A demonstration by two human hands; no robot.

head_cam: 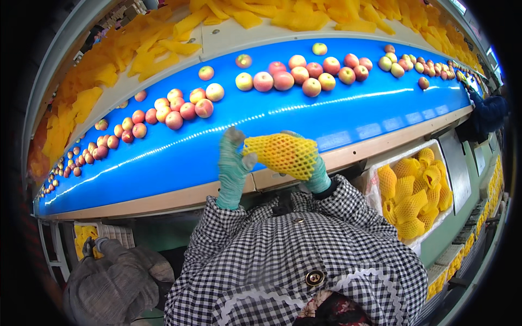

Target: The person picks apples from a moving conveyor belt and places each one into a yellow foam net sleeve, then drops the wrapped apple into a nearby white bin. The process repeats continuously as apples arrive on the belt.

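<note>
An apple in a yellow foam net sleeve (281, 155) is held in front of me, over the near edge of the blue conveyor belt (261, 126). My right hand (318, 175), in a green glove, grips it from the right and is mostly hidden behind the net. My left hand (233, 167), gloved too and slightly blurred, is raised at the sleeve's left end, thumb close to the net; whether it touches is unclear. Loose red and yellow apples (283, 80) lie in a long band on the belt beyond my hands.
Yellow foam nets (155, 45) are heaped on the ledge beyond the belt. A lined box (439, 142) of netted fruit stands at my right. One co-worker (114, 281) is at lower left by a crate (122, 236); another (487, 112) is at far right.
</note>
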